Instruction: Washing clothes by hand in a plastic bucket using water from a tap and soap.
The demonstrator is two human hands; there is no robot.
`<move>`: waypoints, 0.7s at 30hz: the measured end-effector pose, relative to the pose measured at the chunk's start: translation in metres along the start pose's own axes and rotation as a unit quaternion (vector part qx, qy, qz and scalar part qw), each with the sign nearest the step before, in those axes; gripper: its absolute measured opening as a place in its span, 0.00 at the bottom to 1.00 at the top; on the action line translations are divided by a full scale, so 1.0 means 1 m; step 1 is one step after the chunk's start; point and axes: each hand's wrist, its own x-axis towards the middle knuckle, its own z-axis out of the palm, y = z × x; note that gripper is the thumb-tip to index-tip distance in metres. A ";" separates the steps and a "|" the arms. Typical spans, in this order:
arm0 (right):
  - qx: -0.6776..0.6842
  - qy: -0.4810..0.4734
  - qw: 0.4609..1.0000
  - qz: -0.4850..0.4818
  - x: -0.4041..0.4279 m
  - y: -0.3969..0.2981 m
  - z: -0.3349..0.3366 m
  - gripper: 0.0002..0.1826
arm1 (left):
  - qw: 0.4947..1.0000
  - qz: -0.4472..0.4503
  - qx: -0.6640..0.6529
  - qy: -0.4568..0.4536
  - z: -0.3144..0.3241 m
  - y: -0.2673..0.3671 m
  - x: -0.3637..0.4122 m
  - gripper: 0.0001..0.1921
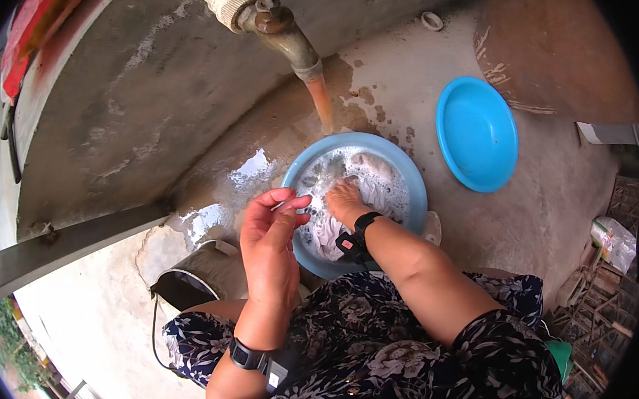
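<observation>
A blue plastic basin (pixel 417 207) on the wet floor holds sudsy water and pale wet cloth (pixel 373 195). My right hand (pixel 347 202) is down in the suds on the cloth, its fingertips hidden by water and foam, so its grip cannot be made out. Raised above the basin's left rim, my left hand (pixel 275 230) has its fingers loosely curled and holds nothing visible. A metal tap (pixel 293 37) juts from the wall at the top, with a brownish stream or hose-like piece (pixel 321 101) below its spout.
A brighter blue basin (pixel 478 134) stands at the right. A bucket (pixel 201 277) lies tilted at the lower left. A concrete wall (pixel 108 93) rises at the left, a large brown vessel (pixel 556 55) at the upper right. Stacked wood (pixel 597 322) and a plastic bag (pixel 614 242) are at the far right.
</observation>
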 end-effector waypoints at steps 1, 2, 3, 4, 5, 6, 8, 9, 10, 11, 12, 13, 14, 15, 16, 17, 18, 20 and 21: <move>0.019 0.083 0.996 -0.021 -0.001 0.004 0.005 0.13 | 1.000 -0.014 -0.005 -0.005 -0.001 -0.003 0.001 0.09; 0.017 0.087 0.996 -0.020 0.001 0.007 0.004 0.13 | 1.000 -0.027 -0.010 -0.010 0.000 -0.004 0.000 0.09; 0.172 0.071 0.982 -0.003 0.006 0.014 0.000 0.13 | 0.999 -0.027 -0.017 -0.021 0.001 -0.007 0.000 0.10; 0.323 0.049 0.945 0.007 0.003 0.008 -0.020 0.14 | 0.999 -0.022 -0.019 -0.020 -0.002 -0.009 0.001 0.10; 0.356 0.056 0.931 -0.056 -0.010 0.011 -0.040 0.14 | 0.999 -0.026 -0.001 -0.025 -0.004 -0.011 0.002 0.10; 0.350 0.060 0.933 -0.058 -0.024 0.011 -0.065 0.14 | 0.999 -0.028 0.015 -0.032 -0.004 -0.013 0.003 0.10; 0.378 0.088 0.909 -0.148 -0.052 0.012 -0.106 0.13 | 0.999 -0.013 0.026 -0.043 -0.006 -0.023 0.007 0.09; 0.403 0.084 0.895 -0.173 -0.069 0.008 -0.130 0.13 | 0.998 -0.003 0.047 -0.033 -0.008 -0.029 0.011 0.09; 0.393 0.088 0.898 -0.176 -0.089 0.004 -0.158 0.13 | 0.997 0.008 0.066 -0.025 -0.009 -0.034 0.015 0.10; 0.392 0.070 0.900 -0.179 -0.108 -0.001 -0.183 0.13 | 0.995 0.027 0.098 -0.023 -0.009 -0.039 0.017 0.15; 0.390 0.054 0.901 -0.180 -0.121 -0.003 -0.200 0.14 | 0.995 0.035 0.092 -0.028 -0.012 -0.045 0.021 0.15; 0.422 0.038 0.883 -0.202 -0.125 0.001 -0.206 0.14 | 0.995 0.024 0.085 -0.040 -0.016 -0.049 0.025 0.19; 0.415 0.046 0.886 -0.201 -0.137 0.000 -0.217 0.14 | 0.995 0.012 0.079 -0.055 -0.014 -0.051 0.028 0.24; 0.460 0.029 0.863 -0.206 -0.152 -0.004 -0.231 0.14 | 0.992 -0.045 0.100 -0.060 -0.009 -0.043 0.021 0.30; 0.503 0.012 0.838 -0.212 -0.163 -0.007 -0.241 0.14 | 0.993 -0.039 0.095 -0.066 -0.009 -0.042 0.021 0.30; 0.512 0.016 0.828 -0.229 -0.170 -0.008 -0.244 0.14 | 0.990 -0.084 0.060 -0.097 -0.010 -0.043 0.021 0.31; 0.505 0.022 0.831 -0.231 -0.173 -0.010 -0.244 0.14 | 0.983 -0.131 0.026 -0.130 -0.010 -0.046 0.024 0.31; 0.585 0.041 0.785 -0.199 -0.176 -0.013 -0.237 0.15 | 0.973 -0.186 0.007 -0.140 -0.006 -0.049 0.022 0.33; 0.551 0.079 0.813 -0.170 -0.177 -0.015 -0.233 0.16 | 0.960 -0.212 -0.043 -0.179 -0.001 -0.046 0.015 0.34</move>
